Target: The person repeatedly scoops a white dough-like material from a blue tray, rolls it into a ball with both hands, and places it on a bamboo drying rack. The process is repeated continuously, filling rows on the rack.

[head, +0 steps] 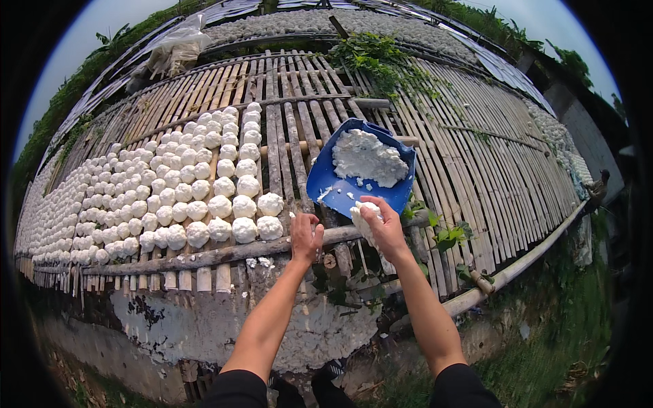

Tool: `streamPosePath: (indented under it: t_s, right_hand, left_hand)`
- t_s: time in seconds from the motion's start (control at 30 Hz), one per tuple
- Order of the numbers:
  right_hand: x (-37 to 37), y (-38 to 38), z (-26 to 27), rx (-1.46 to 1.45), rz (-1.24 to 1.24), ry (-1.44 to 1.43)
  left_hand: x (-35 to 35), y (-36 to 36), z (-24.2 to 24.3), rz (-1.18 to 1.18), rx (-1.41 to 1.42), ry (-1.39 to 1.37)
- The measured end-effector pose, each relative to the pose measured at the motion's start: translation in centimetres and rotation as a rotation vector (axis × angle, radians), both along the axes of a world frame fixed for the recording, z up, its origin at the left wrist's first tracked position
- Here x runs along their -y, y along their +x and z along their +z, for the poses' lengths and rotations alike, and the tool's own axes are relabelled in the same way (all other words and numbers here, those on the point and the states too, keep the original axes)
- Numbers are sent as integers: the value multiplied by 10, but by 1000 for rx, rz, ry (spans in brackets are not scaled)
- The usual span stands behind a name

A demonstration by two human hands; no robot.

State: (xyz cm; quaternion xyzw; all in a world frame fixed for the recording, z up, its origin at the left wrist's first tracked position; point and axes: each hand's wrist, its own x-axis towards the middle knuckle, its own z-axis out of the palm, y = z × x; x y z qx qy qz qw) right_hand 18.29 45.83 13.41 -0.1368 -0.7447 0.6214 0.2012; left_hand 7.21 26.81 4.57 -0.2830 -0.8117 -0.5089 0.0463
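Note:
My right hand (386,229) grips a lump of crumbly white paste (365,218) just over the near edge of a blue plastic scoop (326,178). A larger mound of the same white paste (370,157) lies inside the scoop, with loose crumbs around it. My left hand (306,238) hovers at the front pole, its fingers loosely curled and no lump visible in it. Bits of white stick to its fingers. Just left of it sits the nearest white ball (270,227), at the end of rows of hand-shaped balls (197,210) on bamboo slats.
A bamboo pole (214,259) edges the slatted bamboo rack (474,168). Leafy vines (372,61) grow through the slats, with more leaves (451,235) right of the scoop. A plastic-wrapped bundle (176,51) stands at the far left. Below is a weathered concrete wall (204,326).

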Motion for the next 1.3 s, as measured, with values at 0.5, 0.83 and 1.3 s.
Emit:
streamPosePath:
  t_s: [0.5, 0.83, 1.3]
  right_hand:
    - [307, 187, 44, -18, 27, 605]
    - [345, 231, 65, -192, 201, 756]
    - [361, 245, 83, -249, 110, 688]
  left_hand:
    - [202, 271, 78, -215, 1545, 1196]
    - [270, 287, 93, -610, 1765, 1415]
    - [277, 300, 142, -379, 1519, 1131]
